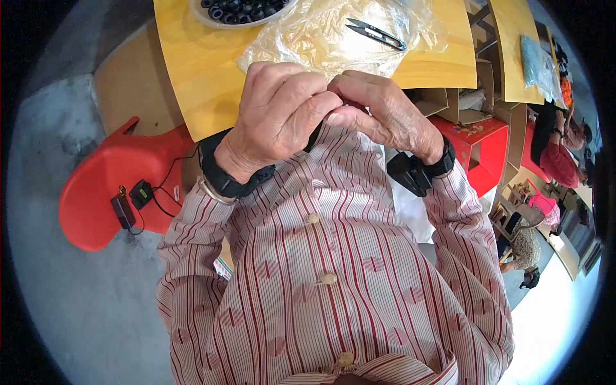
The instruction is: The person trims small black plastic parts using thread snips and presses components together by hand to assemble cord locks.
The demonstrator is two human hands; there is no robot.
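Note:
My left hand point(279, 115) and my right hand point(385, 109) meet in front of my chest, at the near edge of the yellow table point(199, 70). Both have curled fingers, and their fingertips press together. Whatever they pinch is hidden behind the fingers; a bit of something dark shows just below them. Past my hands, a crumpled clear plastic bag point(289, 48) lies on the tabletop. Black thread snips point(375, 34) rest on that bag. At the far left of the table, a white bowl point(215, 23) holds many small black ring-shaped parts.
To the left stands a red chair point(96, 192) with small black boxes point(123, 212) and cables on its seat. A red stool point(491, 157) and cardboard boxes point(471, 106) are on the right. Farther right, other people point(526, 244) sit near another table with a bluish plastic bag point(531, 61).

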